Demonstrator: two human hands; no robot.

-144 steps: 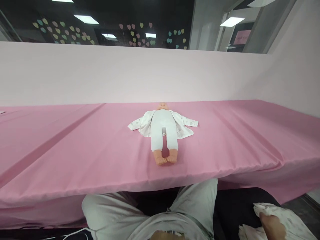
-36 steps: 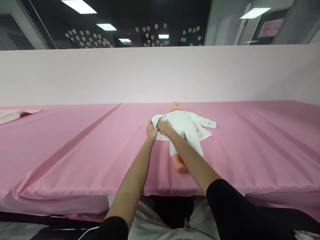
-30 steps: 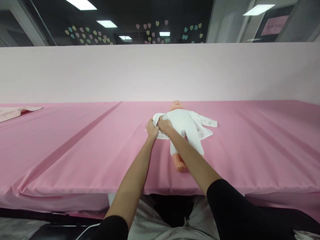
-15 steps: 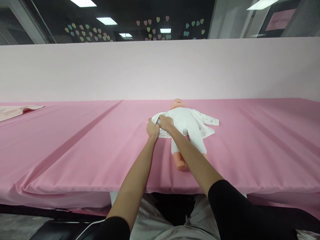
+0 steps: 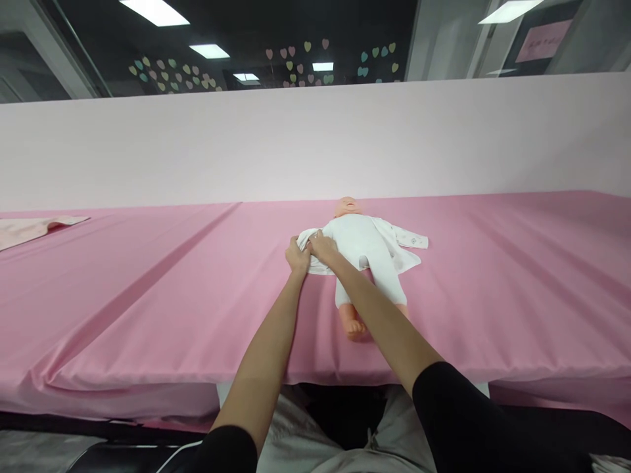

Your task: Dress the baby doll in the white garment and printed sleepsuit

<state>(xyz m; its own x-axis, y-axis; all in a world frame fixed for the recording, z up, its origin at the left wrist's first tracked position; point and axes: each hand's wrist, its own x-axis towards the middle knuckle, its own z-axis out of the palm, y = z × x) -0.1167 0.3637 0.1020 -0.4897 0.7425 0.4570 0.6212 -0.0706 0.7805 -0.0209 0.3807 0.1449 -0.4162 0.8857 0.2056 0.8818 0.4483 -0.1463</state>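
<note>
We see the white baby jacket (image 5: 407,261) spread open beneath and around the torso of a baby doll (image 5: 359,238), which lies on its back, head away from us and feet toward us. One sleeve, with small printed motifs near the cuff, reaches out flat to the right of the view. The other sleeve is gathered up between our two hands, on the left of the doll, with the jacket's lower edge spread just below.

Our left hand (image 5: 298,256) is closed around the bunched cloth at the outer side of this sleeve. Our right hand (image 5: 323,247) touches the sleeve on the inner side, against the doll's side, with its fingers bent into the cloth; we cannot tell whether they also grip the doll's arm. The two hands nearly meet.

Our right forearm crosses over the doll's lower body and partly hides its legs; one bare foot shows beside it. Under everything is the table (image 5: 162,295), draped in wrinkled pink fabric. Well apart, at the left edge, lies a pale pink cloth (image 5: 32,230). Behind the table, a white wall (image 5: 276,148) rises to dark glass with heart-shaped stickers (image 5: 170,73).
</note>
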